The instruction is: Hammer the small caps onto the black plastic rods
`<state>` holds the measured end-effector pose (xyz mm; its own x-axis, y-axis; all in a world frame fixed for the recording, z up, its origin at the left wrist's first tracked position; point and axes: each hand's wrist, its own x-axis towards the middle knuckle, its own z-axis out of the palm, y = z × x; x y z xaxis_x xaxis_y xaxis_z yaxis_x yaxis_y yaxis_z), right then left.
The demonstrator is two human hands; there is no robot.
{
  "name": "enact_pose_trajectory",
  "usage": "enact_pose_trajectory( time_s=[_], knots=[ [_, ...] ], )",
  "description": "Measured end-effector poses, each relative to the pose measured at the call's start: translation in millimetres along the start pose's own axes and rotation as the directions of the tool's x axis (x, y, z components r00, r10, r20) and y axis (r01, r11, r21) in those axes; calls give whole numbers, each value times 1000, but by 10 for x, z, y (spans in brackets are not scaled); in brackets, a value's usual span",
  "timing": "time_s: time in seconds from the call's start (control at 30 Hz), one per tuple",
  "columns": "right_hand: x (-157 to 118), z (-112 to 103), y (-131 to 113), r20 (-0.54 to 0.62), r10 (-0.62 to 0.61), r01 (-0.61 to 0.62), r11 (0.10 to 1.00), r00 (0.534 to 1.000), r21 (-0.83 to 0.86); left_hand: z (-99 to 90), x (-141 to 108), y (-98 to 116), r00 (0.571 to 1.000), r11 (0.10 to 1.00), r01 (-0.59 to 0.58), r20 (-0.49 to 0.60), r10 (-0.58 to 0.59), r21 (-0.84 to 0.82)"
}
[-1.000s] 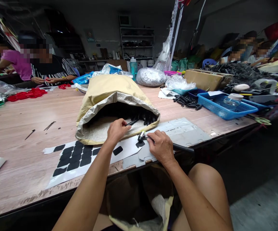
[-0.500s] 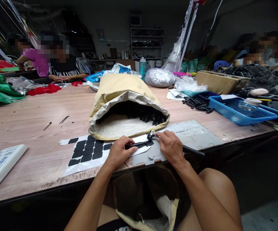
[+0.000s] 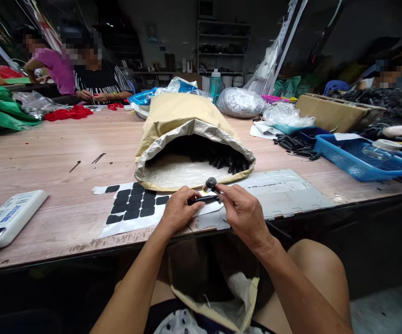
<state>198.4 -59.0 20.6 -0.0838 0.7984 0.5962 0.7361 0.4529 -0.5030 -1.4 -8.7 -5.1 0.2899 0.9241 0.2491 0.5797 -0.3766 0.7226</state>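
My left hand [image 3: 180, 207] is closed round one end of a slim black rod [image 3: 206, 199], which lies level just above the grey board [image 3: 280, 192]. In my right hand [image 3: 242, 211] is a small tool with a round black and metal head [image 3: 210, 184]; its head is raised over the rod. A white sheet [image 3: 154, 217] bearing several black rounded patches [image 3: 134, 205] lies left of my hands. Behind them a tan sack [image 3: 187, 109] lies with its mouth facing me, several black pieces [image 3: 233, 163] inside.
A white box-like device [image 3: 15, 218] is on the left. Blue trays [image 3: 364, 169] and loose black parts [image 3: 296, 144] lie on the right. An open sack [image 3: 251, 304] hangs below the table edge. Two people [image 3: 99, 81] work at the far left, and another person is at the far right.
The head of the tool has risen off the rod and turned. The whole view has shifted, with the table contents sitting further right and slightly higher in the picture.
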Motion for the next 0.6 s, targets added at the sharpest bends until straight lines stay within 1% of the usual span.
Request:
enact_pose_trajectory(
  time_s=[0.07, 0.1, 0.2, 0.27, 0.3, 0.4, 0.47, 0.6],
  knots=[
    [-2, 15, -29, -23, -18, 18, 1000, 1000, -15, -1, 0, -3, 1000, 1000, -2, 2, 2, -5],
    [-9, 26, -40, -14, -29, 28, 999, 1000, -35, -1, 1, -4, 1000, 1000, 0, 1, 0, -3],
    [-35, 63, -49, 79, -46, 56, 990, 996, -129, 4, 7, -8, 1000, 1000, 12, -3, -12, 10],
    [-32, 64, -42, 107, -36, 53, 985, 994, -162, 8, 10, -15, 1000, 1000, 10, -9, -10, 4],
    [-23, 53, -36, 94, -29, 44, 986, 995, -161, 10, 11, -18, 1000, 1000, 6, -9, -6, -4],
    [14, 1, -9, 5, -14, 14, 991, 1000, -136, 11, 14, -22, 1000, 1000, 5, -7, -5, -11],
    [18, -20, 21, -16, -8, 6, 991, 1000, -131, 10, 16, -17, 1000, 1000, 19, -6, -19, 2],
    [-13, -19, 100, 76, 11, 1, 989, 997, -151, 15, 23, -5, 999, 999, 38, -11, -38, 8]
  ],
)
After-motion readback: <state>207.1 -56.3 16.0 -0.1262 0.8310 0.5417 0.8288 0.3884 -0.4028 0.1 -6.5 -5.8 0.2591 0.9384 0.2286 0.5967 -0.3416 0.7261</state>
